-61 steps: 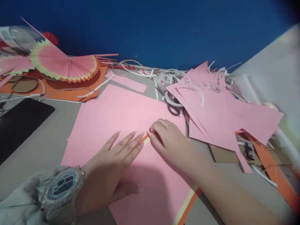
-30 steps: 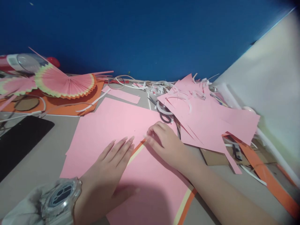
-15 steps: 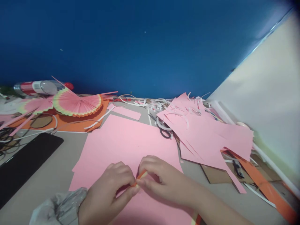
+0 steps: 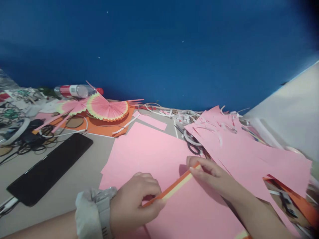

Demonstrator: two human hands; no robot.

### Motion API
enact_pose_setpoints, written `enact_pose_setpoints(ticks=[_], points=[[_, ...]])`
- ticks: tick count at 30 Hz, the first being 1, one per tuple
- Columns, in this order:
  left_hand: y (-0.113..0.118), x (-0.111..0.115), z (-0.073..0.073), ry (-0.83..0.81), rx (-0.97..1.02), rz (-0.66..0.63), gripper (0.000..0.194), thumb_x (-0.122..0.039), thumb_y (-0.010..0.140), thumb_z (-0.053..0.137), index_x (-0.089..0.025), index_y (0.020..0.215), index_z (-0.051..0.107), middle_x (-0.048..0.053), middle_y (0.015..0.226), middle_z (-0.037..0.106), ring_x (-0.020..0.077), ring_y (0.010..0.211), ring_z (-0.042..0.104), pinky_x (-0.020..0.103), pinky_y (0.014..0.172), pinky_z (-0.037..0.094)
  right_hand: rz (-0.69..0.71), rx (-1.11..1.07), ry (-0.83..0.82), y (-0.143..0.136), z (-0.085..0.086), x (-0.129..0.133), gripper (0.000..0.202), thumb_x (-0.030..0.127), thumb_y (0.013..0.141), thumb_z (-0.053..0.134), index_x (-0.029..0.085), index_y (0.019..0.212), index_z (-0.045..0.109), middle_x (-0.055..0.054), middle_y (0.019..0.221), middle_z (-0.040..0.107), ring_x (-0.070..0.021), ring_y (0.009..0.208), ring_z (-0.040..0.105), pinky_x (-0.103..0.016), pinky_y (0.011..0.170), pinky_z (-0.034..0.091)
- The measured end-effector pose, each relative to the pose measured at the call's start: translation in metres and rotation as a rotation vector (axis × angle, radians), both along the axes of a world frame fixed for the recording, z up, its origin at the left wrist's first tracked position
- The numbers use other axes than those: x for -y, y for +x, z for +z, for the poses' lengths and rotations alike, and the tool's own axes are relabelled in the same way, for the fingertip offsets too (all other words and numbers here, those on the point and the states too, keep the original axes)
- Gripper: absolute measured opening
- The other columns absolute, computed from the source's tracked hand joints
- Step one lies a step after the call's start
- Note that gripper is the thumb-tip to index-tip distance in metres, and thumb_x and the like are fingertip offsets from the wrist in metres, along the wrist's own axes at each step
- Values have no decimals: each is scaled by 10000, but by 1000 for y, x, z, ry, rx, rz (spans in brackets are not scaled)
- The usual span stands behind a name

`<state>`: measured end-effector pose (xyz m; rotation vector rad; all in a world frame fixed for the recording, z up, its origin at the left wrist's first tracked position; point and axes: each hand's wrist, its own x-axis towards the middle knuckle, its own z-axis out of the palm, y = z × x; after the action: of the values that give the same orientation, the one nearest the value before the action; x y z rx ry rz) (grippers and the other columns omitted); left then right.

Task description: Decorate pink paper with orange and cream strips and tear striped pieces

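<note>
Between my hands stretches a narrow folded paper edge (image 4: 177, 186), striped orange and pale yellow, along a pink paper sheet (image 4: 196, 212). My left hand (image 4: 141, 196) pinches its near left end between thumb and fingers. At the far right end, my right hand (image 4: 205, 171) pinches the same strip. Under both hands lie larger pink sheets (image 4: 147, 146) on the grey table. Another yellow and orange edge shows at the bottom beside my right forearm.
A black phone (image 4: 50, 169) with a cable lies at left. Behind it are pink pleated paper fans (image 4: 108, 108), an orange sheet (image 4: 99, 126) and a plastic bottle (image 4: 74, 90). Scissors (image 4: 193, 148) and pink scraps (image 4: 239, 142) lie at right. A blue wall stands behind.
My hands have moved apart along the folded edge, showing more of its orange and yellow stripe. The view has turned left, bringing more of the phone into sight.
</note>
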<state>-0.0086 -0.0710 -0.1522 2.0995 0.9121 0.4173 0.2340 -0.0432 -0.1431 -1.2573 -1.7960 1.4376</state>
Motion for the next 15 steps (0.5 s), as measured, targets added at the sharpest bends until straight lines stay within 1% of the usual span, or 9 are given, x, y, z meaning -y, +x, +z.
enact_pose_setpoints(ticks=[3, 5, 6, 7, 8, 10, 11, 13, 15], points=[[0, -1, -3, 37, 1, 5, 266, -213, 823, 463, -186, 588, 341, -42, 585, 423, 108, 626, 416, 240, 654, 323, -157, 111, -8, 6, 2, -6, 280, 433, 871, 427, 199, 719, 450, 19, 652, 395, -127, 598, 400, -256, 555, 325], [1, 0, -5, 56, -13, 12, 272, -220, 813, 470, -184, 579, 337, -37, 579, 437, 116, 627, 412, 257, 656, 314, -313, 211, 101, 1, 7, -8, 228, 417, 883, 401, 215, 804, 473, 7, 687, 453, -140, 618, 445, -259, 560, 348], [2, 0, -6, 61, -18, 19, 278, -227, 810, 475, -184, 575, 332, -35, 579, 443, 120, 627, 408, 266, 656, 310, -348, 266, 187, -4, 11, -9, 198, 392, 887, 398, 221, 834, 483, -3, 722, 486, -149, 650, 471, -263, 577, 361], [3, 1, -7, 67, -23, 26, 285, -237, 808, 478, -183, 573, 328, -33, 581, 448, 123, 628, 406, 271, 652, 306, -318, 331, 272, -12, 16, -10, 176, 360, 888, 400, 220, 843, 496, -17, 772, 518, -161, 707, 497, -272, 614, 378], [3, 1, -8, 72, -29, 33, 294, -248, 810, 480, -182, 570, 323, -31, 580, 450, 125, 628, 406, 274, 646, 304, -217, 405, 343, -23, 21, -13, 161, 323, 886, 404, 215, 838, 513, -28, 801, 542, -171, 744, 511, -281, 642, 387], [4, 1, -8, 83, -44, 40, 312, -267, 815, 479, -180, 564, 316, -31, 569, 451, 125, 621, 405, 276, 634, 302, 78, 588, 491, -49, 31, -24, 149, 241, 874, 423, 193, 815, 552, -49, 840, 571, -181, 798, 520, -301, 707, 390], [4, 1, -8, 90, -53, 38, 318, -274, 816, 481, -179, 561, 316, -30, 566, 454, 125, 620, 408, 277, 632, 303, 178, 676, 591, -64, 35, -33, 153, 214, 865, 434, 178, 792, 564, -60, 831, 577, -184, 792, 520, -313, 726, 385], [4, 1, -8, 110, -70, 32, 316, -277, 814, 486, -178, 561, 325, -30, 571, 468, 126, 626, 416, 279, 638, 307, 263, 781, 745, -94, 38, -59, 152, 194, 861, 443, 155, 837, 587, -68, 836, 594, -176, 783, 529, -299, 716, 388], [4, 1, -8, 132, -82, 28, 303, -267, 814, 486, -178, 567, 337, -29, 581, 477, 125, 632, 423, 278, 645, 312, 250, 825, 844, -123, 34, -91, 172, 224, 873, 444, 139, 902, 592, -84, 894, 601, -183, 839, 534, -291, 726, 387]])
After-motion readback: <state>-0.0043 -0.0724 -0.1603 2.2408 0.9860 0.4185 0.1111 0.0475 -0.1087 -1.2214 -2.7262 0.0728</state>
